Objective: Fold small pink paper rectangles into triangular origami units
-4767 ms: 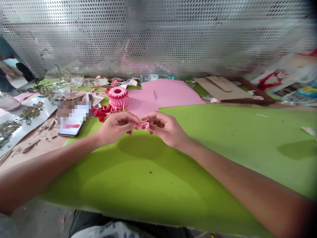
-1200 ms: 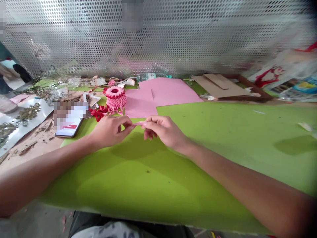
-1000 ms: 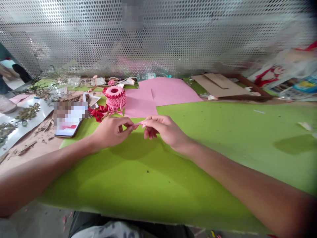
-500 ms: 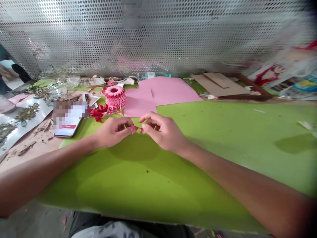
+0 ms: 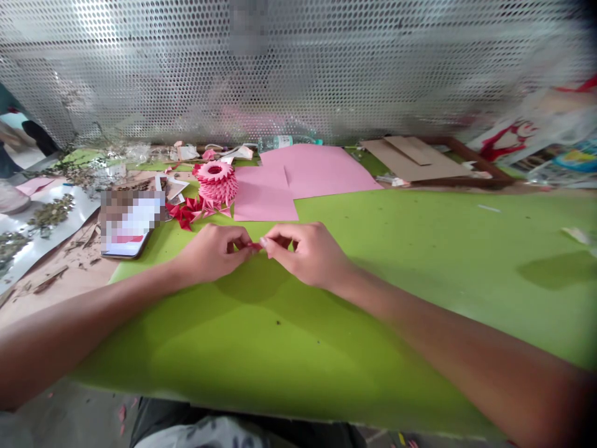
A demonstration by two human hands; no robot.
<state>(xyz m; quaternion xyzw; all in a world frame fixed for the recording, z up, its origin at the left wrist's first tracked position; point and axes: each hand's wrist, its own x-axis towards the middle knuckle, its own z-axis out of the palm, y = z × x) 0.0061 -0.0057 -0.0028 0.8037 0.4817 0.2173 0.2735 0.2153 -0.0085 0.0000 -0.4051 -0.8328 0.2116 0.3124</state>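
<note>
Between my hands, above the green tabletop (image 5: 261, 361), is a small folded red paper piece (image 5: 256, 246). My left hand (image 5: 217, 252) pinches its left end between thumb and fingers. Its right end is in the pinch of my right hand (image 5: 310, 254). The fingertips nearly meet and cover most of the piece. Behind my left hand stands a ring-shaped pink stack of folded paper (image 5: 218, 183). Red folded pieces (image 5: 185, 213) lie at its foot, to the left. Pink paper sheets (image 5: 321, 171) lie flat beyond my right hand.
A phone (image 5: 133, 227) lies left of my left hand. Dried plant bits (image 5: 53, 211) are at the far left. Cardboard pieces (image 5: 415, 158) rest on a brown frame at the back right. A perforated metal panel (image 5: 298, 74) rises behind the table.
My right hand has moved slightly left and its fingers have closed in on the red paper piece. The fingertips are closer together, and less of the piece shows.
</note>
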